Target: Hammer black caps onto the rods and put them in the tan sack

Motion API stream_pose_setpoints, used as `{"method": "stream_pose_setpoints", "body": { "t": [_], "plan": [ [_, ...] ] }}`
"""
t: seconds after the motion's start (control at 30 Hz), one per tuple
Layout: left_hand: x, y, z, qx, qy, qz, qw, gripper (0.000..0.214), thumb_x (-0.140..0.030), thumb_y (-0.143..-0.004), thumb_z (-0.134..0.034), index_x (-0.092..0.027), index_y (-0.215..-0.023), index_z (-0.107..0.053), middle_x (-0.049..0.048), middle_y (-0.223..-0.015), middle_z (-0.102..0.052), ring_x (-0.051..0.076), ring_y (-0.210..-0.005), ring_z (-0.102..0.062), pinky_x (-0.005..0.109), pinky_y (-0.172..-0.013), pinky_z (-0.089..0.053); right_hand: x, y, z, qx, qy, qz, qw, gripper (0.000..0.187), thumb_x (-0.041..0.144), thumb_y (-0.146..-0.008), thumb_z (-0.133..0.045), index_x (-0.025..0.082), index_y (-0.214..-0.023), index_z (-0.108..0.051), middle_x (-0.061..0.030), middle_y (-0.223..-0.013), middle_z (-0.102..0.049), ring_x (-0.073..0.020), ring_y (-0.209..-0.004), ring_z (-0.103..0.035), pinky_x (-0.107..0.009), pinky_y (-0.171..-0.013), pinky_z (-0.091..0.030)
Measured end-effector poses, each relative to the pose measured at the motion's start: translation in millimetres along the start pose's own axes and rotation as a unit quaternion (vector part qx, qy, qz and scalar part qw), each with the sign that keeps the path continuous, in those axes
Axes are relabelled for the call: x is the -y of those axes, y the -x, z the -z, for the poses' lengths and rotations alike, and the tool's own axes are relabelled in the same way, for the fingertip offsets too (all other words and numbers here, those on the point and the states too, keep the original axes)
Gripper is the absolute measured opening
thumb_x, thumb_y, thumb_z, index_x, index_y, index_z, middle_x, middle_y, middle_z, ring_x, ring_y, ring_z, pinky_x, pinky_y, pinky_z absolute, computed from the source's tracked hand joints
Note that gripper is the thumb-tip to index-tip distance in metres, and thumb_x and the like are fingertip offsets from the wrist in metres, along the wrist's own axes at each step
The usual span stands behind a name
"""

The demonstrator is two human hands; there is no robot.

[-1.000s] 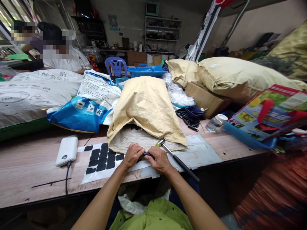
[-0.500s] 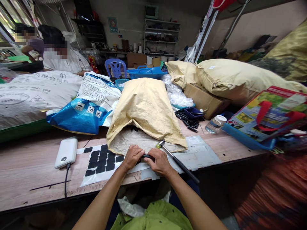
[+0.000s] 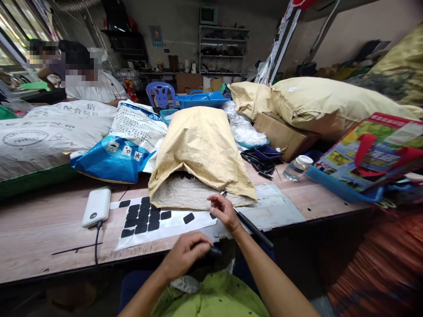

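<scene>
My left hand (image 3: 190,252) is low at the table's front edge, closed around a small black piece (image 3: 215,251) whose rounded end sticks out past the thumb. My right hand (image 3: 225,212) is raised over the end of a white sheet (image 3: 178,225) bearing black rounded-square pads (image 3: 142,220). Its fingers are bent but apart, and I see nothing between them. Behind that hand lies a hammer (image 3: 253,228) with a black handle, its head mostly hidden. A beige woven sack (image 3: 201,145) lies open towards me, with some dark items (image 3: 185,175) inside its mouth.
To the left are a white power bank (image 3: 97,206) with a cable and a blue-and-white sack (image 3: 114,154). Black parts (image 3: 259,162), a clear jar (image 3: 297,168) and a blue tray (image 3: 343,187) stand right. Two people (image 3: 89,88) sit at the back left.
My hands have come apart. The left has moved down towards me with the black piece; the right has let go and risen slightly, now covering the hammer's head.
</scene>
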State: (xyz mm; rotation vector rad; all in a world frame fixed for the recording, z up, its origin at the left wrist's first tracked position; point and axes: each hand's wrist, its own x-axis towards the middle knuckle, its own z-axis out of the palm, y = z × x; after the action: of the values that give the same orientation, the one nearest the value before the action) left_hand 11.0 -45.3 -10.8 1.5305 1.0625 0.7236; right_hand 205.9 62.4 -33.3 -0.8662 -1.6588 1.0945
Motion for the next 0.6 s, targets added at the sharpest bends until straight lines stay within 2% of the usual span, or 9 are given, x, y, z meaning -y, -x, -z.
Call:
{"method": "stream_pose_setpoints", "body": {
  "t": [0.07, 0.17, 0.23, 0.3, 0.4, 0.47, 0.53, 0.6],
  "plan": [
    [20.7, 16.9, -27.2, 0.025, -0.013, 0.07, 0.997, 0.031, -0.049, -0.091, -0.063, -0.022, -0.092, -0.076, 0.0028, -0.08, -0.071, 0.019, -0.074, -0.062, 0.029, -0.068, -0.047, -0.7, -1.3, -1.0, 0.005, 0.012, -0.002, 1.0, 0.028, 0.032, -0.079, -0.064, 0.02, -0.104, -0.068, -0.0033, -0.088, -0.055, -0.0157, -0.072, -0.054, -0.027, -0.061, -0.044],
    [65.4, 22.1, -56.4, -0.04, -0.045, 0.188, 0.98, 0.029, -0.048, -0.086, -0.064, -0.021, -0.089, -0.075, 0.0049, -0.081, -0.072, 0.023, -0.078, -0.066, 0.032, -0.069, -0.049, 0.1, -2.5, -2.5, -0.006, 0.017, 0.0, 1.0, 0.022, 0.03, -0.08, -0.063, 0.02, -0.097, -0.07, -0.0028, -0.086, -0.054, -0.0159, -0.073, -0.055, -0.028, -0.061, -0.044],
    [89.4, 16.0, -64.4, -0.071, -0.077, 0.267, 0.958, 0.022, -0.041, -0.086, -0.064, -0.022, -0.089, -0.074, 0.0062, -0.08, -0.072, 0.027, -0.083, -0.069, 0.035, -0.073, -0.05, 0.9, -2.7, -2.7, -0.012, 0.017, 0.001, 1.0, 0.019, 0.03, -0.08, -0.062, 0.019, -0.095, -0.07, -0.0025, -0.084, -0.054, -0.0157, -0.072, -0.054, -0.028, -0.061, -0.044],
    [101.6, 8.7, -65.1, -0.091, -0.131, 0.333, 0.93, 0.017, -0.033, -0.086, -0.06, -0.022, -0.087, -0.074, 0.0086, -0.082, -0.073, 0.029, -0.091, -0.071, 0.038, -0.081, -0.05, 0.9, -2.6, -2.5, -0.011, 0.022, 0.003, 1.0, 0.018, 0.03, -0.081, -0.063, 0.019, -0.094, -0.071, -0.0023, -0.083, -0.053, -0.0153, -0.071, -0.054, -0.028, -0.061, -0.043],
    [98.8, 5.2, -60.1, -0.088, -0.199, 0.385, 0.897, 0.022, -0.026, -0.089, -0.054, -0.017, -0.088, -0.074, 0.015, -0.095, -0.074, 0.031, -0.104, -0.069, 0.04, -0.09, -0.048, -0.8, -2.4, -2.1, -0.014, 0.031, 0.003, 0.999, 0.017, 0.029, -0.083, -0.063, 0.019, -0.093, -0.071, -0.0018, -0.082, -0.053, -0.0148, -0.069, -0.053, -0.027, -0.061, -0.043],
    [86.5, 9.0, -56.4, -0.071, -0.223, 0.375, 0.897, 0.026, -0.028, -0.09, -0.054, -0.014, -0.098, -0.074, 0.0172, -0.106, -0.074, 0.031, -0.109, -0.068, 0.038, -0.092, -0.048, -2.0, -2.3, -2.3, -0.013, 0.038, -0.001, 0.999, 0.015, 0.027, -0.083, -0.063, 0.019, -0.093, -0.071, -0.0014, -0.081, -0.054, -0.0143, -0.069, -0.053, -0.027, -0.061, -0.043],
    [67.1, 14.1, -51.1, -0.028, -0.209, 0.312, 0.926, 0.029, -0.03, -0.087, -0.059, -0.015, -0.106, -0.073, 0.0142, -0.11, -0.074, 0.028, -0.107, -0.067, 0.035, -0.091, -0.049, -2.2, -2.3, -3.0, -0.007, 0.045, -0.004, 0.999, 0.014, 0.026, -0.083, -0.063, 0.019, -0.092, -0.071, -0.0011, -0.081, -0.054, -0.0138, -0.068, -0.053, -0.026, -0.061, -0.042],
    [42.5, 14.1, -40.6, 0.063, -0.144, 0.228, 0.961, 0.026, -0.035, -0.082, -0.065, -0.018, -0.099, -0.074, 0.0082, -0.098, -0.076, 0.025, -0.094, -0.069, 0.032, -0.082, -0.051, -1.0, -2.2, -3.9, -0.004, 0.049, -0.003, 0.999, 0.013, 0.025, -0.083, -0.063, 0.019, -0.091, -0.07, -0.001, -0.081, -0.054, -0.0136, -0.068, -0.053, -0.026, -0.06, -0.042]
  ]
}}
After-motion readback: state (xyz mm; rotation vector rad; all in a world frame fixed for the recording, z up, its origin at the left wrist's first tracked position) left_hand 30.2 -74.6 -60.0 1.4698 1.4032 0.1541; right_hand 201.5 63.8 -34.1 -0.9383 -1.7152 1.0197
